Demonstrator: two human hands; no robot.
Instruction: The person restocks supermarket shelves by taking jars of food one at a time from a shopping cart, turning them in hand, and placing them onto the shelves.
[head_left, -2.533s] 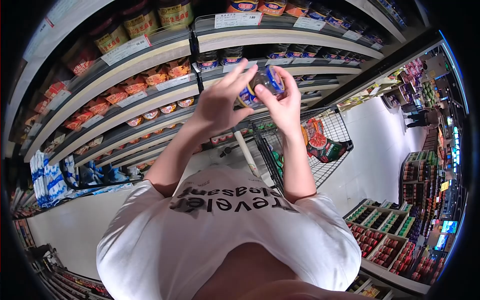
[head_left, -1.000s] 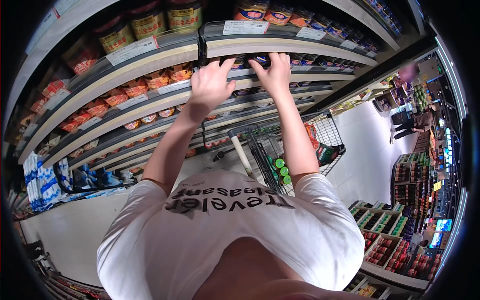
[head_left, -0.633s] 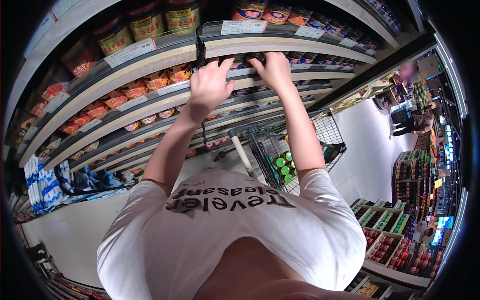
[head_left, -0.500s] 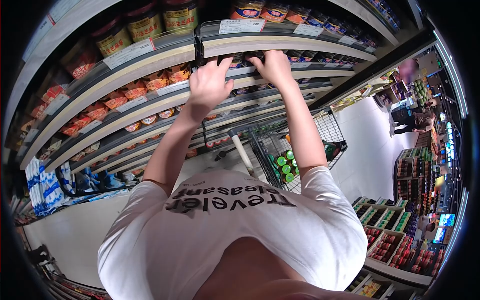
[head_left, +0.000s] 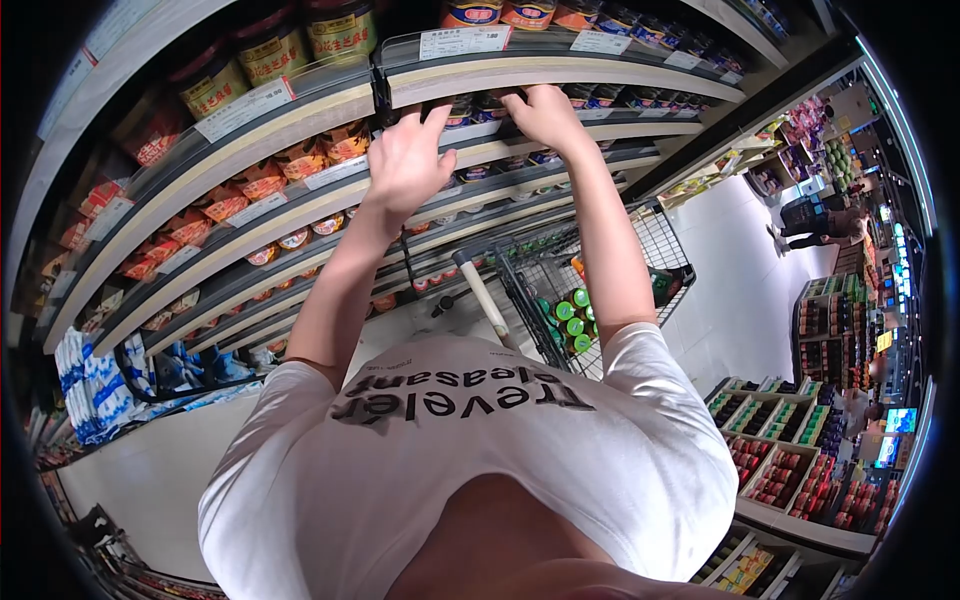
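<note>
My left hand (head_left: 408, 165) reaches up to a shelf, its thumb and fingers apart and fingertips near the shelf front. To its right, my right hand (head_left: 548, 122) reaches in under the shelf above (head_left: 560, 75). Its thumb and fingers are spread, with some fingertips hidden by the shelf edge. Small dark-lidded jars (head_left: 489, 105) stand between and behind my hands. Whether either hand touches a jar, I cannot tell. Nothing visible is held.
Larger jars (head_left: 340, 33) and price labels (head_left: 465, 42) line the upper shelf. Orange packaged tubs (head_left: 300, 158) fill the shelf at left. A wire shopping cart (head_left: 665, 250) with green-lidded containers (head_left: 573, 326) stands below my right arm. Another person (head_left: 830, 228) is in the aisle at right.
The view has shifted slightly, so the shelves sit a little further left. My left hand has tilted more upright, and the jars between my hands show more plainly.
</note>
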